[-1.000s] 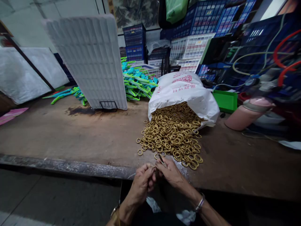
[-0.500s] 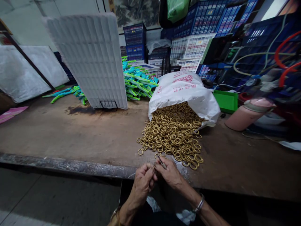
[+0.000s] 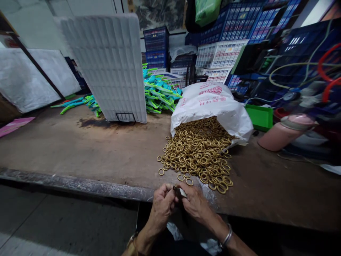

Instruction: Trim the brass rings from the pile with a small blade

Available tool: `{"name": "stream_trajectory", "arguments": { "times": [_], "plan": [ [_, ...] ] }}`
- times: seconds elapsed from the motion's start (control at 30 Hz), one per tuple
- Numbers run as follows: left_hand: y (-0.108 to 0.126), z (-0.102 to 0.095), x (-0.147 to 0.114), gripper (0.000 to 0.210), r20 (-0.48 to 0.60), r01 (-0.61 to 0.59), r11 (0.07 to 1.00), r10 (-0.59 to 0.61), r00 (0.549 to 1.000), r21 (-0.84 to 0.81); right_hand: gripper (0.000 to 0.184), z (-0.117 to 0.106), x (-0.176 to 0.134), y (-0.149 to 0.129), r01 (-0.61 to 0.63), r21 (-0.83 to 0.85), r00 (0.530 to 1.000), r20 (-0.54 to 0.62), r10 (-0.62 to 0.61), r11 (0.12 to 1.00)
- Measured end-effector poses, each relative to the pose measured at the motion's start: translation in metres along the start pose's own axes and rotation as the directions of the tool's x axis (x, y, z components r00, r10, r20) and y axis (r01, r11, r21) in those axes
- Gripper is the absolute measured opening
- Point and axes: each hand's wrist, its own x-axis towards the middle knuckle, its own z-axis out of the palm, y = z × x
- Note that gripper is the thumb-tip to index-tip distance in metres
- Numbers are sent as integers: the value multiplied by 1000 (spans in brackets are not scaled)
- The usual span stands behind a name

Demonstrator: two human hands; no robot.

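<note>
At the front edge of the table, my left hand (image 3: 163, 202) is closed in a pinch, and what lies between its fingertips is too small to make out. Touching it from the right, my right hand (image 3: 195, 202) is closed around a small dark tool (image 3: 180, 192) with a pale, shiny flat side. The tool's tip points at my left fingertips; its exact kind is not clear. Just beyond both hands lies a heap of brass-coloured rings (image 3: 197, 153), several of them loose at its near edge. They spill from the mouth of a white printed sack (image 3: 210, 103) lying on its side.
A ribbed white panel (image 3: 106, 67) stands upright at the left on the wooden table (image 3: 93, 153). Behind it are green and turquoise plastic pieces (image 3: 160, 94). A green tray (image 3: 258, 117) and a pink bottle (image 3: 286, 133) are at the right. Stacked crates (image 3: 213, 55) fill the back.
The tool in my right hand has turned, so its pale flat side now faces up. My hands stay together at the table edge. The whole view has shifted slightly.
</note>
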Motion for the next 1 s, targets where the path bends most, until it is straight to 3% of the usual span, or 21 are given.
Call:
{"name": "stream_trajectory", "arguments": {
  "times": [0.23, 0.47, 0.57, 0.7, 0.9, 1.0],
  "plan": [
    [-1, -1, -1, 38, -33, -81, 996, 82, 996, 44, 26, 0, 2, -4, 0, -174, 998, 57, 10, 985],
    [-3, -13, -17, 35, -10, 12, 999, -13, 1000, -50, 26, 8, 15, 2, -129, -417, 989, 19, 150, 900],
    [4, -22, -27, 32, 37, 41, 983, -34, 999, -182, 26, 12, 28, -1, -131, -467, 990, -8, 144, 875],
    [4, -38, -24, 30, -4, 60, 911, -67, 998, -407, 18, 22, 48, -15, -141, -465, 990, -73, 120, 874],
    [-3, -54, -18, 26, -53, 43, 873, -78, 996, -486, 21, 36, 68, -31, -182, -533, 983, -120, 139, 826],
    [-2, -58, -17, 25, -28, 66, 846, -94, 995, -529, 20, 37, 74, -35, -224, -533, 975, -121, 189, 816]
  ]
}}
